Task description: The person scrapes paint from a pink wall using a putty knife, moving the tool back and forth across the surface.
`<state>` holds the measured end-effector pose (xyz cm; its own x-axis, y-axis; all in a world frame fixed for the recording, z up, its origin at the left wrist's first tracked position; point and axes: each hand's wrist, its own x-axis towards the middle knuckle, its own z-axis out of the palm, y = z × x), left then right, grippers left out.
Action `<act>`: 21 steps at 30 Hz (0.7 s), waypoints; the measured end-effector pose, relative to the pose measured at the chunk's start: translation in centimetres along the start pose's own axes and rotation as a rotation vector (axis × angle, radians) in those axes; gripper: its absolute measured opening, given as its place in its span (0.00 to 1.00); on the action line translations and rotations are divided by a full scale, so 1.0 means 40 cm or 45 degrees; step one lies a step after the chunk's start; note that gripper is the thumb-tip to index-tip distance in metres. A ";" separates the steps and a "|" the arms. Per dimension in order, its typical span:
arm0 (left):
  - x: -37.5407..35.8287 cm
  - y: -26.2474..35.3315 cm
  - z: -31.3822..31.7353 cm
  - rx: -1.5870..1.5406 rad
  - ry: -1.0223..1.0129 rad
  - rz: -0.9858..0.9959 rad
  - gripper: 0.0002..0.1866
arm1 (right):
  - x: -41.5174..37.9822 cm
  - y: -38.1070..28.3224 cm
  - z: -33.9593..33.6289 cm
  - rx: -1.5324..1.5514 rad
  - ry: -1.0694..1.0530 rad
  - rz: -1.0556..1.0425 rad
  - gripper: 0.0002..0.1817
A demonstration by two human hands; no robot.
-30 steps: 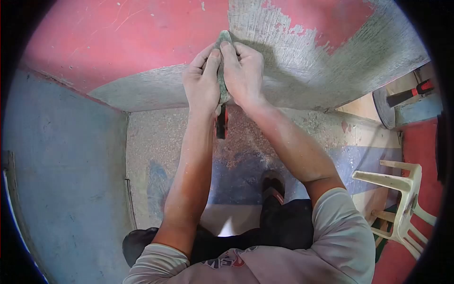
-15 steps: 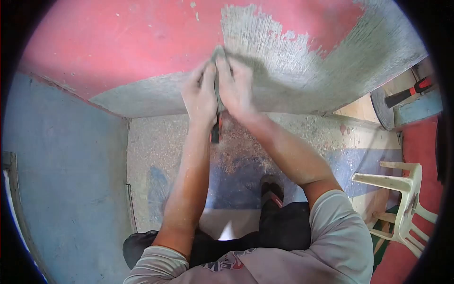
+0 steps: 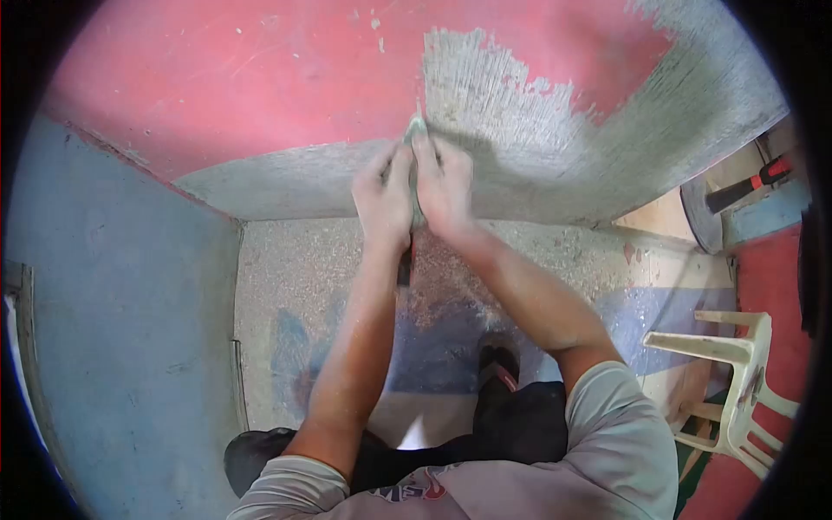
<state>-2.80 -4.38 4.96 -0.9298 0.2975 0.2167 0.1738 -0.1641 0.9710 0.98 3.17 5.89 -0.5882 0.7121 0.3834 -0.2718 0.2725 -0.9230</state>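
Both hands are side by side in front of the wall, wrapped round a thin greenish-grey tool (image 3: 417, 130). My left hand (image 3: 385, 195) closes on its left side and my right hand (image 3: 445, 184) on its right side. The tool's tip meets the wall (image 3: 260, 95) where pink paint borders a scraped grey patch (image 3: 485, 87). Most of the tool is hidden between the palms. Below my hands, a red and black object (image 3: 405, 264) shows in part; what it is cannot be made out.
A cream plastic chair (image 3: 737, 347) lies tipped at the right. A round grey disc (image 3: 700, 215) with a red and black handle stands at the upper right. Paint chips cover the floor (image 3: 329, 260). A blue wall (image 3: 130, 286) rises at the left.
Both hands and the tool have shifted slightly right and lower in view. The wall and floor also sit a little lower in the picture.
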 end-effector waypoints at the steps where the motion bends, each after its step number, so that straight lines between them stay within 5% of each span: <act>1: -0.020 -0.006 0.002 -0.037 0.005 -0.146 0.16 | -0.015 0.001 -0.004 -0.008 0.004 0.073 0.21; 4: -0.001 0.034 0.022 0.002 0.044 -0.132 0.16 | 0.028 -0.021 -0.012 -0.092 -0.039 0.073 0.21; 7: 0.048 0.157 0.037 -0.405 -0.041 -0.073 0.16 | 0.105 -0.094 0.001 0.021 -0.048 -0.100 0.21; 10: 0.053 0.093 0.016 -0.174 -0.026 0.021 0.16 | 0.073 -0.071 0.005 -0.091 0.016 -0.174 0.22; 14: -0.025 -0.068 0.000 -0.121 0.071 -0.156 0.16 | -0.022 0.083 -0.010 -0.198 -0.008 -0.027 0.21; 16: -0.028 -0.049 0.024 -0.165 0.085 -0.143 0.15 | -0.014 0.050 -0.023 -0.237 -0.032 0.025 0.21; 18: 0.031 0.018 0.029 -0.020 0.071 0.125 0.15 | 0.054 -0.046 -0.021 -0.177 -0.020 -0.053 0.20; 21: 0.052 0.127 0.036 -0.405 -0.033 -0.095 0.15 | 0.074 -0.071 -0.005 -0.144 0.019 -0.128 0.20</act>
<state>-3.38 -3.25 10.47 -0.9270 0.3426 0.1527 -0.0081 -0.4253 0.9050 0.16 4.65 9.63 -0.5504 0.6870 0.4744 -0.2405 0.4136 -0.8781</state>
